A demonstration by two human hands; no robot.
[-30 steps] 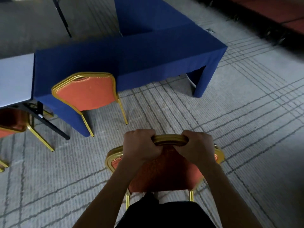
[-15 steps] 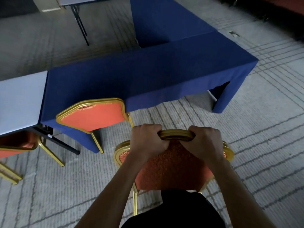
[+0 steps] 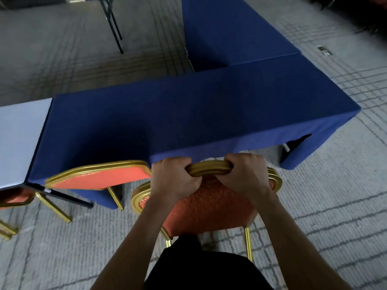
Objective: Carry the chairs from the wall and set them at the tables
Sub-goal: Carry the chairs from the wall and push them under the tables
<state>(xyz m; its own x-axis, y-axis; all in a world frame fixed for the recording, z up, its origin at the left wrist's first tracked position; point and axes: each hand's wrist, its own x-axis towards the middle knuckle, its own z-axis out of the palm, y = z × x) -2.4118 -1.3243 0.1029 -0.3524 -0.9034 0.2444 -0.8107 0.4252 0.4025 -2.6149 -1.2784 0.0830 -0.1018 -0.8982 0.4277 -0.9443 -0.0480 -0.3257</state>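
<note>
An orange chair with a gold frame is right in front of me, its back towards me. My left hand and my right hand both grip the gold top rail of its back. The chair's front reaches the near edge of the long table under a blue cloth. Its seat and front legs are hidden behind the backrest and my arms. A second orange chair stands at the same table just to the left, close beside the held one.
A bare grey table adjoins the blue one on the left, with a third orange chair under it. Another blue-covered table runs away behind. Folding table legs stand far back. Patterned carpet lies open to the right.
I have walked forward with the chair in both hands. The blue table has come much nearer, and the chair now meets its near edge beside the second chair.
</note>
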